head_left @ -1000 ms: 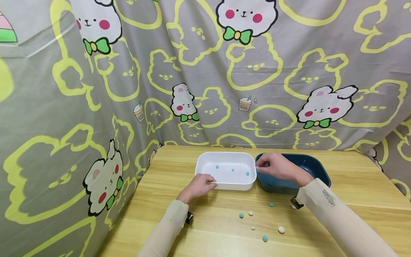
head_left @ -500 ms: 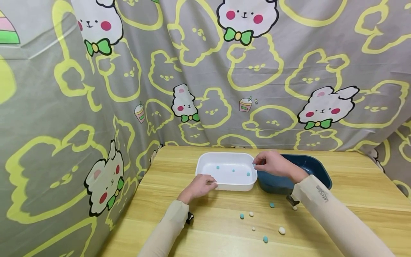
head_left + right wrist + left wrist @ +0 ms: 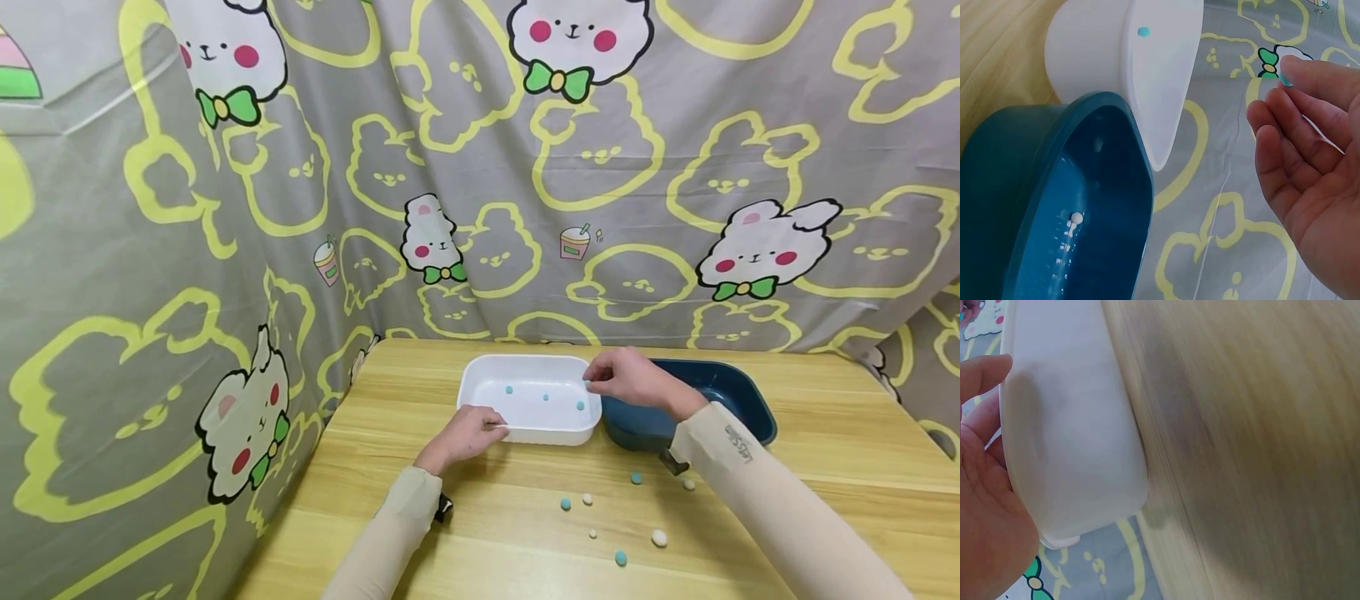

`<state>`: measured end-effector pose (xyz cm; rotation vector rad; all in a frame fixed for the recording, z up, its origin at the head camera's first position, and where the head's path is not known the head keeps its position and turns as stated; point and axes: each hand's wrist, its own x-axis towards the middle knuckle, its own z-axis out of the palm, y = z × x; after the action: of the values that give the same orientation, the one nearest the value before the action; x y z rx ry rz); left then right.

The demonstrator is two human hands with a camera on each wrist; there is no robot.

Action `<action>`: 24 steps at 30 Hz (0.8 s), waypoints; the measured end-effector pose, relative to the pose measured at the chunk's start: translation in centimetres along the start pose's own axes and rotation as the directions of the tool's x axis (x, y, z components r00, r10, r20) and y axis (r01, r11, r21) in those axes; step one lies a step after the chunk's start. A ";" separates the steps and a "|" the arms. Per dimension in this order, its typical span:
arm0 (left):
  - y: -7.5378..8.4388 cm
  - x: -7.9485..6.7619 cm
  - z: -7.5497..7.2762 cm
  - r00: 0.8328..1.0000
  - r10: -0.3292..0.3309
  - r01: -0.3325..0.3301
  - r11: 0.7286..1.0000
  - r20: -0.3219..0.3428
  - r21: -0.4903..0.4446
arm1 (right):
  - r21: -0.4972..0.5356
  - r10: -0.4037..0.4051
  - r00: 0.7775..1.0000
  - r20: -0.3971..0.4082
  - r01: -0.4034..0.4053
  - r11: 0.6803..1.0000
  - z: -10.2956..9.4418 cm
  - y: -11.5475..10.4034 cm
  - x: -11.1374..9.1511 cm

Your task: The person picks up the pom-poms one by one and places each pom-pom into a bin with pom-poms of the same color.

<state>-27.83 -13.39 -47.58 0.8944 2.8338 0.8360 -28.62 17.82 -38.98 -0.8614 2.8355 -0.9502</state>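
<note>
My left hand [image 3: 465, 433] grips the near left rim of a white plastic basin [image 3: 551, 436], with the thumb and fingers on either side of the edge in the left wrist view. Inside that basin lie three small blue balls, one of them a ball [image 3: 581, 406] near the right end. Between thumb and forefinger, my right hand [image 3: 633, 379] pinches another small blue ball [image 3: 1285, 81], mostly covered by the fingertips. It is held over the right end of the white basin. A dark blue basin [image 3: 637, 433] stands directly to the right, under my right wrist, with a white ball [image 3: 1077, 218] in it.
Several loose balls lie on the wooden table [image 3: 420, 550] in front of the basins, among them a blue ball [image 3: 621, 557] and a white ball [image 3: 659, 537]. A patterned grey curtain [image 3: 480, 167] hangs behind and along the left side.
My right hand has moved left with the pinched blue ball, from the dark blue basin's left edge to over the white basin's right end. My left hand stays at the rim.
</note>
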 end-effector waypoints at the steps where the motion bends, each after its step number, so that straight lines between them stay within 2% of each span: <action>1: 0.0 0.0 0.0 1.000 0.000 0.000 1.000 -0.002 0.005 | 0.001 -0.006 1.000 0.001 0.006 1.000 0.0 0.0 0.1; 11: -0.1 0.1 0.1 1.000 -0.007 0.007 1.000 0.008 0.009 | -0.021 -0.017 1.000 0.023 0.018 1.000 0.8 -0.4 1.4; 24: 0.1 0.1 0.1 1.000 -0.011 0.010 1.000 0.010 0.016 | 0.031 -0.003 0.998 0.067 0.001 1.000 1.8 0.2 2.6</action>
<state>-27.87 -13.23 -47.57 0.8823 2.8378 0.8064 -30.61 15.64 -40.21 -0.8753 2.7570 -0.9444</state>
